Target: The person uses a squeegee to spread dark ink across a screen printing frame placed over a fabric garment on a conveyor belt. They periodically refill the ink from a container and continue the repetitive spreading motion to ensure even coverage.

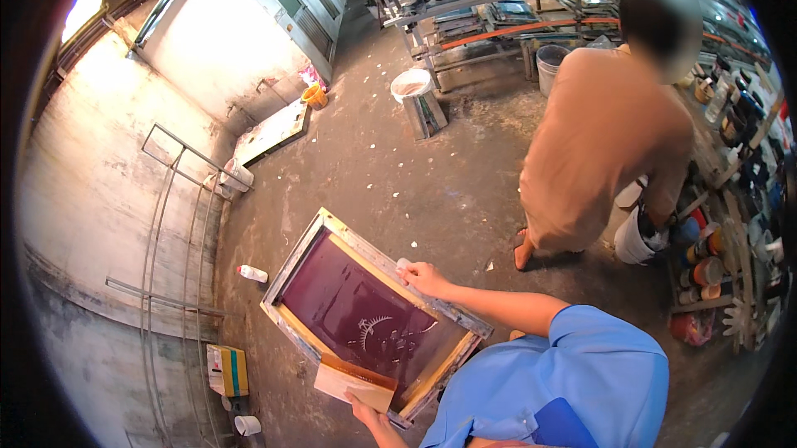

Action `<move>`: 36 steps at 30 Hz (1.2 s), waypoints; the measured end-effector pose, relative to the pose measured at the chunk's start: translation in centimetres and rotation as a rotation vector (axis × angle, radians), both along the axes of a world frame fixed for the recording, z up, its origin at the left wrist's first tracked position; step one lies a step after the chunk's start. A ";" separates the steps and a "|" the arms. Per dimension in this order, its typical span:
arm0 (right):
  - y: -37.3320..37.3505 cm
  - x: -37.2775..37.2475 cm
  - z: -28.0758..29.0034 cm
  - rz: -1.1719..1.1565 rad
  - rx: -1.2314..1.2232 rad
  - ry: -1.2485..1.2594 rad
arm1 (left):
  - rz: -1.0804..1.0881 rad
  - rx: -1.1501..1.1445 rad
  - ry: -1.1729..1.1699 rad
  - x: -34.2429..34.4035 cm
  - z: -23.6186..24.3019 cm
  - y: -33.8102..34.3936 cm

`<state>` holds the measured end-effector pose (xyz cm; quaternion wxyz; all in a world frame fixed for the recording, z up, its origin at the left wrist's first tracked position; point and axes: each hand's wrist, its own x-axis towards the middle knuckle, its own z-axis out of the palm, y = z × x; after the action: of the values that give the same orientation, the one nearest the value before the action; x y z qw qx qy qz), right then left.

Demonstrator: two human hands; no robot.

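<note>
1. Framed screen (365, 303): in front of the wearer, long axis running upper left to lower right in view.
2. Right hand (427, 279): at the screen's upper-right long side, fingers bent, small pale piece (404, 264) by the fingertips; firm hold or mere touch, cannot tell.
3. Left hand (365, 415): just off the screen's lower-left side, pinching a tan panel (353, 383) that overlaps that side.
4. Nearer the screen: right hand.

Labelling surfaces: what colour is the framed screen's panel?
Dark maroon-purple panel; best seen in the head view.
</note>
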<state>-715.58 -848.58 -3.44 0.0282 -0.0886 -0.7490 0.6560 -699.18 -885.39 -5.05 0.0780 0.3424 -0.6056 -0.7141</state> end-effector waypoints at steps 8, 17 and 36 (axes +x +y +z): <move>2.7 -18.8 0.4 -0.091 -0.039 0.112 | -0.025 -0.120 0.054 -23.7 -0.4 0.6; 10.6 -29.1 0.4 -0.323 -0.062 0.142 | -0.309 -0.072 -0.019 -45.4 -0.5 6.1; 41.2 -35.0 -1.7 -1.153 0.082 0.102 | -1.201 -0.143 -0.034 -81.6 0.9 51.0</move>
<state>-750.58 -807.35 -5.15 0.4203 -0.4494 -0.6022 0.5086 -780.74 -834.37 -4.18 -0.3255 -0.0539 -0.7407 -0.5853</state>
